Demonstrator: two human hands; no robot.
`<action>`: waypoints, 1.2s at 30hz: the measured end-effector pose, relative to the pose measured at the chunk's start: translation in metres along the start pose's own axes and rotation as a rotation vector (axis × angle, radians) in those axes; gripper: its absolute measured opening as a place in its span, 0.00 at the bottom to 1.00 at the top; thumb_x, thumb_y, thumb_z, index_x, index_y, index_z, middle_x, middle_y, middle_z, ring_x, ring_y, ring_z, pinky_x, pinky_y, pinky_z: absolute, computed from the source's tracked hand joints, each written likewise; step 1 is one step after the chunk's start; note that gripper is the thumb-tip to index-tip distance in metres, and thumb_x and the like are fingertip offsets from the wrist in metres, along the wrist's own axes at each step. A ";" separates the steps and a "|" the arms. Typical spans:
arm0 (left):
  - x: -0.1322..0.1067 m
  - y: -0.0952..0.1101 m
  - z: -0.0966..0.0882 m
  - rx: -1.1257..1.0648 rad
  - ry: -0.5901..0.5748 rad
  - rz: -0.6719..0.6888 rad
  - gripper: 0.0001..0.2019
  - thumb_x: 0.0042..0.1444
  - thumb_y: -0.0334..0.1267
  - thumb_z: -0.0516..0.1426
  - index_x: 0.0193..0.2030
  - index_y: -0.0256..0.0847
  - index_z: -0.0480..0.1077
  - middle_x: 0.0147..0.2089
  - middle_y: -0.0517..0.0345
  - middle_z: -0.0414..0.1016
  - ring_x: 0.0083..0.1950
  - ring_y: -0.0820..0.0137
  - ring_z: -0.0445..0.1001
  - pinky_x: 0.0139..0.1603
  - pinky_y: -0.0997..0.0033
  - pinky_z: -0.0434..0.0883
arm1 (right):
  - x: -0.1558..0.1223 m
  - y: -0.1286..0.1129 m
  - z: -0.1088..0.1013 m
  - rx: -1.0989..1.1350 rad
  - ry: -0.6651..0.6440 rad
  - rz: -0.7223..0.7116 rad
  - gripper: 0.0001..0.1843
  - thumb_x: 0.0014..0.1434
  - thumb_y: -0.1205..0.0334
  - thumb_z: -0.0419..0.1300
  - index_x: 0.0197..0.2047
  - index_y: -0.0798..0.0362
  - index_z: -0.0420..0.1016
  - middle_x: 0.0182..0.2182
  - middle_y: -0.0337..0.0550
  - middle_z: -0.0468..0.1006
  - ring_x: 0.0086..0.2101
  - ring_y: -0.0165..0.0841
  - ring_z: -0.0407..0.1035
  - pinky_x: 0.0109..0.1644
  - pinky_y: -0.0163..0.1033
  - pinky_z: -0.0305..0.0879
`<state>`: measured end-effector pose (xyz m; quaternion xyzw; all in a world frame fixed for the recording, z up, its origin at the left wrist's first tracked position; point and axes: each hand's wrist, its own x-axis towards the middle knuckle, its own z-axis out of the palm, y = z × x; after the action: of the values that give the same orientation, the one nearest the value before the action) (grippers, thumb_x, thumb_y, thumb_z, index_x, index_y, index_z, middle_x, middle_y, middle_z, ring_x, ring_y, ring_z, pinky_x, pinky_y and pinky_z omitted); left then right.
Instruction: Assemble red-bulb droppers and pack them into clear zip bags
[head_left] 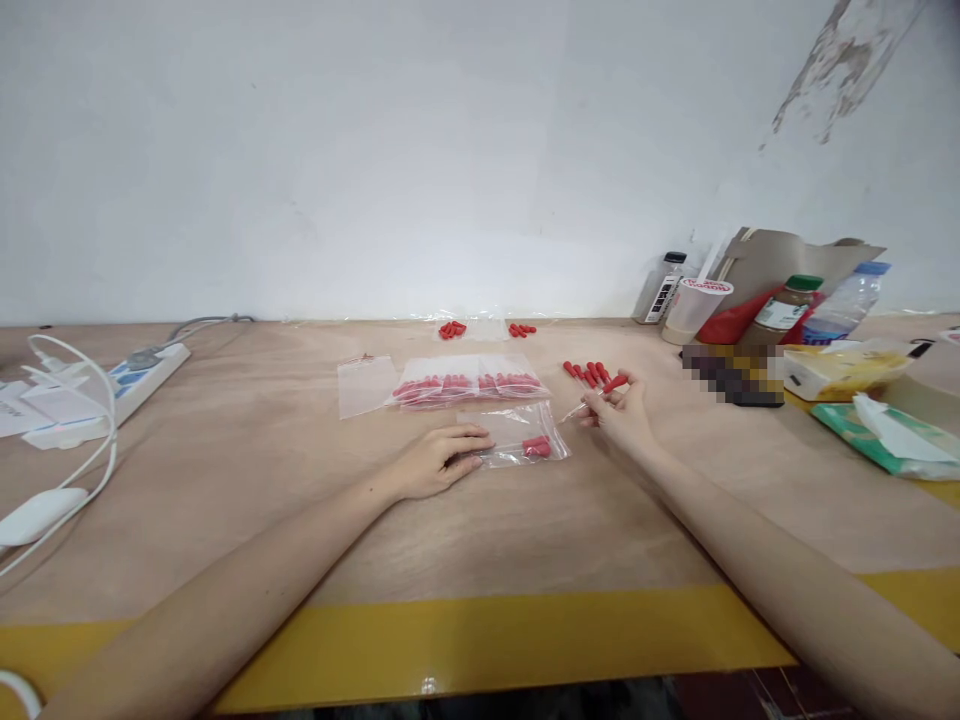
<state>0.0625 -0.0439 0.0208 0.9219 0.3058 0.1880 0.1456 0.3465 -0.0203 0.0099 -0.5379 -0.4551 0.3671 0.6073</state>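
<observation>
My left hand (439, 460) rests on the wooden table (525, 520), its fingers curled onto the edge of a clear zip bag (517, 435) that has a few small red pieces inside. Just right of the bag, my right hand (619, 408) pinches one red piece (615, 382) between its fingertips. A short row of loose red pieces (587, 373) lies directly beyond that hand. Behind the bag lie filled zip bags (469, 382) packed with red pieces, and an empty bag (366, 385) to their left.
More red pieces (452, 328) lie near the wall. A power strip with cables (112, 390) and a white adapter (41, 512) sit at the left. Bottles (851, 300), a cup (694, 308), a cardboard bag and tissue packs (892, 440) crowd the right. The table's front edge is yellow.
</observation>
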 end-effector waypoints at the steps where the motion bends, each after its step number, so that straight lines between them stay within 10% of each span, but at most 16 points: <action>1: 0.000 0.000 0.000 0.002 0.001 0.000 0.17 0.60 0.41 0.47 0.56 0.46 0.63 0.57 0.56 0.63 0.57 0.68 0.63 0.58 0.65 0.60 | -0.001 0.003 0.003 0.049 0.003 0.027 0.33 0.45 0.59 0.59 0.49 0.46 0.42 0.28 0.36 0.67 0.21 0.29 0.68 0.26 0.37 0.68; 11: 0.000 0.001 0.000 0.020 0.037 -0.033 0.21 0.59 0.42 0.49 0.59 0.45 0.56 0.59 0.54 0.61 0.59 0.66 0.59 0.60 0.62 0.57 | -0.027 0.001 0.009 0.152 -0.284 0.228 0.13 0.43 0.61 0.63 0.33 0.53 0.65 0.27 0.38 0.72 0.23 0.25 0.68 0.30 0.34 0.68; 19: 0.001 0.001 -0.002 -0.013 0.025 -0.019 0.23 0.58 0.44 0.51 0.59 0.44 0.55 0.58 0.53 0.61 0.58 0.65 0.60 0.58 0.62 0.59 | -0.029 -0.004 0.012 -0.165 -0.421 0.051 0.16 0.39 0.58 0.65 0.31 0.55 0.66 0.15 0.31 0.66 0.14 0.21 0.55 0.14 0.28 0.48; 36: 0.003 -0.001 0.000 0.008 0.006 -0.032 0.22 0.57 0.45 0.51 0.58 0.44 0.59 0.59 0.52 0.60 0.59 0.65 0.60 0.59 0.61 0.58 | -0.019 0.000 0.008 -0.308 -0.607 -0.109 0.20 0.48 0.45 0.57 0.29 0.55 0.75 0.24 0.40 0.74 0.26 0.30 0.67 0.28 0.34 0.61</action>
<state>0.0637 -0.0411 0.0210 0.9169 0.3218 0.1873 0.1439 0.3328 -0.0352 0.0066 -0.4645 -0.6931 0.4044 0.3746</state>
